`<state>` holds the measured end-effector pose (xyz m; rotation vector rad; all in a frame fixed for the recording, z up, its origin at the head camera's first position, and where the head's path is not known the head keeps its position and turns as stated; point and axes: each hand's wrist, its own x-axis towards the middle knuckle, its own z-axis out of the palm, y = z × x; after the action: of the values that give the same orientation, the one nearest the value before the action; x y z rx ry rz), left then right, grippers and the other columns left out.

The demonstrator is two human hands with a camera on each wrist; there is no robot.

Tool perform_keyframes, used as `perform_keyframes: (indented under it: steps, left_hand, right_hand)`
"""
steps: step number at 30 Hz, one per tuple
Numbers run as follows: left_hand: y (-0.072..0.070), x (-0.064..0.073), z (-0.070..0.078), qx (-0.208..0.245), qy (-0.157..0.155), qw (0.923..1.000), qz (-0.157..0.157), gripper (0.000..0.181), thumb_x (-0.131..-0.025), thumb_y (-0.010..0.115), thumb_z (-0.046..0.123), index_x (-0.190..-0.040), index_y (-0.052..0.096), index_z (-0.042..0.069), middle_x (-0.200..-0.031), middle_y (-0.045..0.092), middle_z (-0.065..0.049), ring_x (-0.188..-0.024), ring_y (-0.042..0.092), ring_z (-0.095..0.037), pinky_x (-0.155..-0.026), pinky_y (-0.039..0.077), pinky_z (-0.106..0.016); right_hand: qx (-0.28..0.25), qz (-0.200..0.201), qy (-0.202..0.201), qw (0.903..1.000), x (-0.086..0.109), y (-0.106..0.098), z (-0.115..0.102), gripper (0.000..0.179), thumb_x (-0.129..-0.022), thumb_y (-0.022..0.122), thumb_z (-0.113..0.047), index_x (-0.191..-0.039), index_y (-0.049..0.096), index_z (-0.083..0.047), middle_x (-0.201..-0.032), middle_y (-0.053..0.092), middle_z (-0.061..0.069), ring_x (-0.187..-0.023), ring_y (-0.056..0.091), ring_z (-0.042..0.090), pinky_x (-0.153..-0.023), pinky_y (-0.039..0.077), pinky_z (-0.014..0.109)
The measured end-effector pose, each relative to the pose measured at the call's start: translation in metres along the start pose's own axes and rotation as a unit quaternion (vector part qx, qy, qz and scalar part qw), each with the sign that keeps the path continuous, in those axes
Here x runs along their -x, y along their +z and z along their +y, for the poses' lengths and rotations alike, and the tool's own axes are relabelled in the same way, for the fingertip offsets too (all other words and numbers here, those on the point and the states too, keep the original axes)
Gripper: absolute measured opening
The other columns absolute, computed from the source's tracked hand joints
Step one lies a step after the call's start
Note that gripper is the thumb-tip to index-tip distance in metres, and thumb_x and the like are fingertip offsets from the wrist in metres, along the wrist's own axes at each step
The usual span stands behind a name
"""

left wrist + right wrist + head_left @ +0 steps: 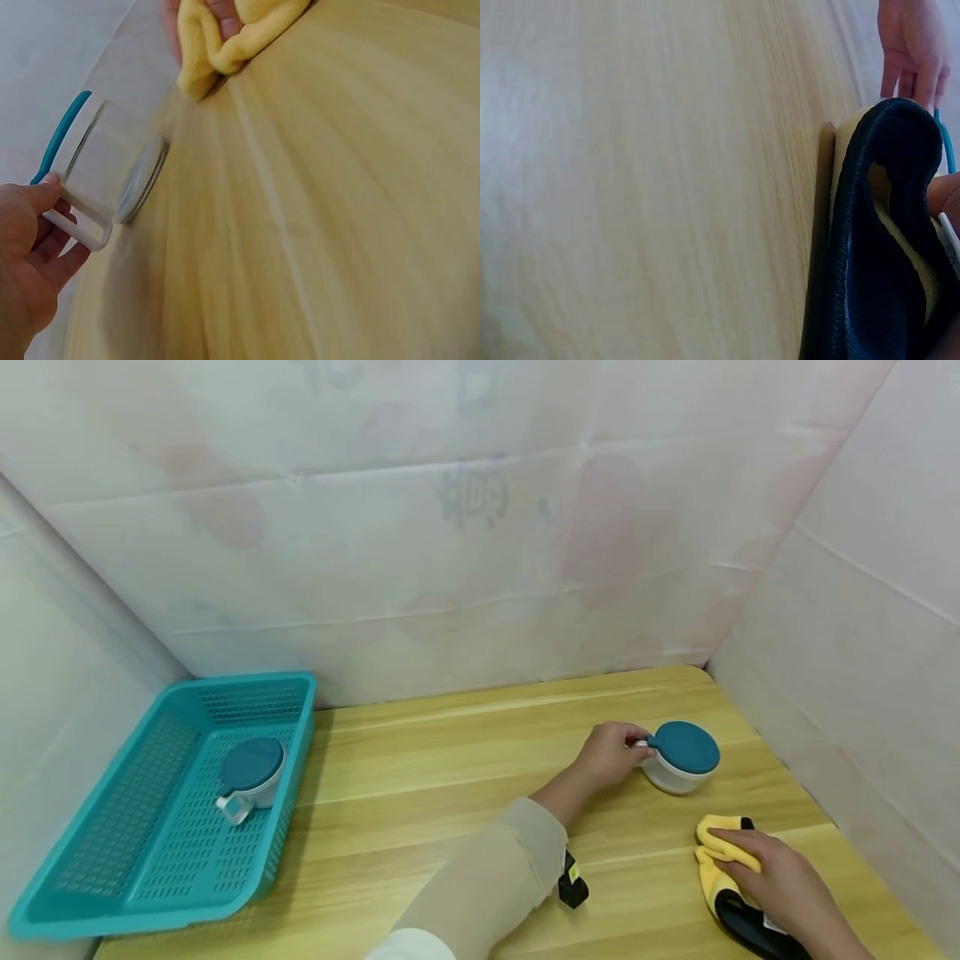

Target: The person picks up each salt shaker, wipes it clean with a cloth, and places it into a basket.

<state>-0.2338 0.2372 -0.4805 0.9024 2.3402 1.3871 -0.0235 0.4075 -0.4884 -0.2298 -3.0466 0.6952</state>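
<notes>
On the right part of the table, my left hand (pixel 611 753) pinches the white handle (pixel 79 229) of a round clear jar (pixel 675 777) with a blue-green lid (pixel 686 747). In the left wrist view, thumb and fingers close round that handle; whether the jar's base touches the table is hard to tell. Nearer to me, my right hand (pixel 787 878) grips a soft yellow plush cloth with black parts (pixel 720 868), bunched on the table. Its dark, stitched edge (pixel 844 247) fills the right side of the right wrist view, hiding most of that hand.
A turquoise plastic basket (pixel 300 752) stands at the left of the wooden table (pixel 420 777). In it lies a similar lidded jar (pixel 252 764) with a white handle. A small black object (pixel 573 887) shows beside my left sleeve. Pale sheets (pixel 450 560) wall the back and sides.
</notes>
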Motion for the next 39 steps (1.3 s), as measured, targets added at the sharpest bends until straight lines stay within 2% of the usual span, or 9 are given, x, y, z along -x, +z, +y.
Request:
perform_keyframes:
  steps: [6,12,22,33,39]
  left_hand:
    - [-0.023,0.004,-0.019,0.024,-0.010,0.9996,0.014,0.019,-0.090,0.071,0.023,-0.108,0.074,0.015,-0.096,0.069,0.011,-0.084,0.058,0.001,-0.069,0.051,-0.013]
    - [-0.049,0.007,-0.038,0.045,-0.012,0.9986,0.026,0.018,-0.091,0.070,0.020,-0.107,0.074,0.013,-0.095,0.068,0.009,-0.084,0.059,-0.001,-0.070,0.052,-0.016]
    - [-0.093,0.020,-0.068,0.049,-0.024,0.9973,0.050,0.017,-0.093,0.068,0.020,-0.109,0.074,0.014,-0.100,0.069,0.009,-0.092,0.060,-0.004,-0.077,0.052,-0.019]
    - [-0.131,0.046,-0.094,0.059,-0.045,0.9941,0.080,0.015,-0.093,0.068,0.022,-0.107,0.074,0.019,-0.099,0.070,0.010,-0.094,0.061,-0.007,-0.076,0.054,-0.022]
    - [-0.153,0.064,-0.107,0.059,-0.050,0.9909,0.110,0.015,-0.092,0.069,0.020,-0.106,0.074,0.016,-0.100,0.071,0.006,-0.096,0.063,-0.011,-0.078,0.056,-0.024]
  right_hand:
    - [0.003,-0.022,0.012,0.9997,-0.006,-0.001,0.008,0.048,-0.082,0.078,-0.021,-0.126,0.066,-0.007,-0.124,0.064,0.023,-0.107,0.061,0.047,-0.078,0.053,0.056]
    - [0.011,-0.019,0.007,0.9997,-0.011,-0.002,0.014,0.049,-0.081,0.078,-0.017,-0.126,0.066,-0.007,-0.123,0.065,0.024,-0.103,0.062,0.047,-0.075,0.053,0.054]
    - [0.012,-0.030,0.005,0.9995,-0.020,-0.002,0.018,0.050,-0.083,0.077,-0.022,-0.128,0.064,-0.006,-0.125,0.063,0.025,-0.104,0.062,0.048,-0.074,0.053,0.056]
    - [0.012,-0.035,-0.003,0.9993,-0.032,-0.001,0.021,0.050,-0.085,0.075,-0.025,-0.130,0.063,-0.005,-0.125,0.062,0.027,-0.103,0.061,0.049,-0.074,0.053,0.055]
    - [0.011,-0.034,-0.011,0.9993,-0.043,0.001,0.022,0.050,-0.085,0.075,-0.025,-0.130,0.063,-0.004,-0.125,0.062,0.028,-0.102,0.062,0.049,-0.073,0.053,0.055]
